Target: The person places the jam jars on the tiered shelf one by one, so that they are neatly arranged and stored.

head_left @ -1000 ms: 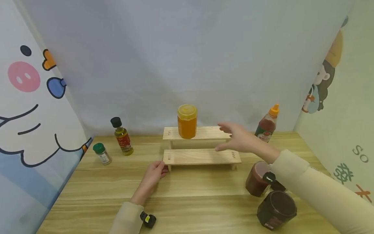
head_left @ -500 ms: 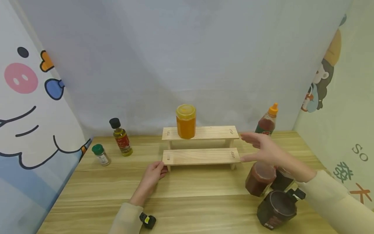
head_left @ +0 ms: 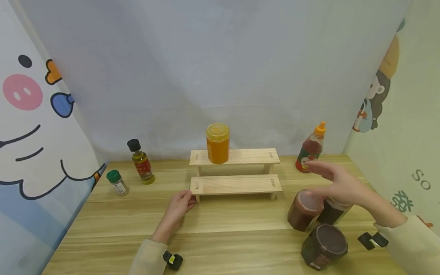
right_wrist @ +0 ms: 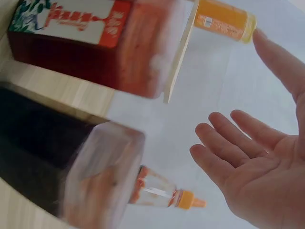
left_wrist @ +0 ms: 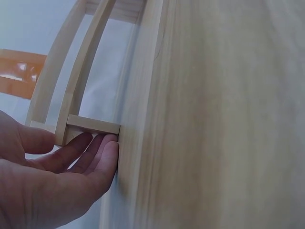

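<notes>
A two-step wooden shelf [head_left: 237, 185] stands mid-table, with a yellow-lidded jar of orange contents [head_left: 218, 148] on its upper board. At the lower board's left end, my left hand [head_left: 178, 206] holds the corner; in the left wrist view its thumb lies by the board edge and its fingers curl in at the short leg [left_wrist: 93, 125]. My right hand [head_left: 338, 184] holds nothing, thumb and fingers spread wide, above a reddish-brown jar [head_left: 302, 214] and a dark jar [head_left: 330, 213]. The right wrist view shows its open palm beside the red-labelled jar [right_wrist: 71, 47].
Another dark jar [head_left: 324, 247] stands nearer the front right. A red sauce bottle with an orange nozzle [head_left: 310, 149] is at the back right. On the left are an oil bottle [head_left: 142, 166] and a green-capped shaker [head_left: 118, 184]. Printed curtains border both sides.
My right hand has drawn back from in front of the upper board, moving right and toward me over the jars. The left hand stays at the shelf corner.
</notes>
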Demonstrator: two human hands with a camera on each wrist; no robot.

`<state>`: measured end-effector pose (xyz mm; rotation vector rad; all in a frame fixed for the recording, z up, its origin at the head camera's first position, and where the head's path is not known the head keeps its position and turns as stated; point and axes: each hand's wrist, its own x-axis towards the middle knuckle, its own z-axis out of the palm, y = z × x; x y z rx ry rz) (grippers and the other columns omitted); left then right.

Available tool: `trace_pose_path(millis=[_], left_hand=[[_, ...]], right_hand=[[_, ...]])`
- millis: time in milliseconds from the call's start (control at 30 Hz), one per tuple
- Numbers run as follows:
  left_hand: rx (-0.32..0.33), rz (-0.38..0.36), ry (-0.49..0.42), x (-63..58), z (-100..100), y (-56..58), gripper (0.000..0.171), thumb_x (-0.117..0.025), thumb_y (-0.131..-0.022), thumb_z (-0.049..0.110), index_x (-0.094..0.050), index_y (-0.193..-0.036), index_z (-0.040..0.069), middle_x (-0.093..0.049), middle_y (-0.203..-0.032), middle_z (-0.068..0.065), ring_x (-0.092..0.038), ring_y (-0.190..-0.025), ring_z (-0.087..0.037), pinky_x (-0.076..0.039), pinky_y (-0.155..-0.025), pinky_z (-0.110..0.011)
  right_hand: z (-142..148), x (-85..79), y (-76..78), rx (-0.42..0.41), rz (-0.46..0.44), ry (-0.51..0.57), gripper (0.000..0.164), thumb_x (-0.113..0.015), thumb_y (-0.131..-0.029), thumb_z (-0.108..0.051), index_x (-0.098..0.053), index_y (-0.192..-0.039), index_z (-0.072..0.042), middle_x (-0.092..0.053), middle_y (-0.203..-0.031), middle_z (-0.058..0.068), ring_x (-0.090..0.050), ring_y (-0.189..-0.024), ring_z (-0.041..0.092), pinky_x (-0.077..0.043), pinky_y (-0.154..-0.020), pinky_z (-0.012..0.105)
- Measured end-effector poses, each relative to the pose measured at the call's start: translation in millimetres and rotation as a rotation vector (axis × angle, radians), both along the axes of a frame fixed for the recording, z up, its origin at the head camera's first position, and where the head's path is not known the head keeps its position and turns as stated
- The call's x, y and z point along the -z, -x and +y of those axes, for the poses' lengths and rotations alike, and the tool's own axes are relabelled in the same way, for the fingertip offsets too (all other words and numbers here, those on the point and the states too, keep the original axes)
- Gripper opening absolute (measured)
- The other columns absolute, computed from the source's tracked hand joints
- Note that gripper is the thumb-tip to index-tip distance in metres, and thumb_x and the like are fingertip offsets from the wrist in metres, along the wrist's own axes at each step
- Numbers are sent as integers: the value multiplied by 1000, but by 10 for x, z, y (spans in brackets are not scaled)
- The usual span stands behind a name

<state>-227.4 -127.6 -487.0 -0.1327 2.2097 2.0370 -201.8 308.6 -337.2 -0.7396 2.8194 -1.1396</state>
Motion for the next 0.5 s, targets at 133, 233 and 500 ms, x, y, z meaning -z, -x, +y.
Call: trace_pose_path(millis=[133,233,500], left_hand=[[-1,2,8,-10,-13,-16,36,-35,-105,12,-52,-120,-16,-56,-110,-25,-56,-104,-34,-47,-91,-45],[0,3,8,-15,-16,-20,36,-35,-105,13,-52,-120,-15,-56,-111,-25,-56,-104,-35,-47,-91,-45],[5,-7,2,-16,-10,-7,37,-35,-105,14,-50,-125,-15,-55,-115,-24,-55,-107,-35,-46,-94,-45]], right_hand=[[110,67,-30,18,-15,52,72,-83,-75,-12,-47,-136,3,-50,-133,22,-47,-124,24,-44,-86,14],[194,104,-51,32,-31,83,72,-83,-75,-11,-47,-135,5,-47,-135,23,-43,-122,3,-43,-86,14],[436,158,-96,38,-43,90,77,-80,-77,-7,-39,-141,5,-42,-139,22,-37,-119,-9,-32,-91,5]])
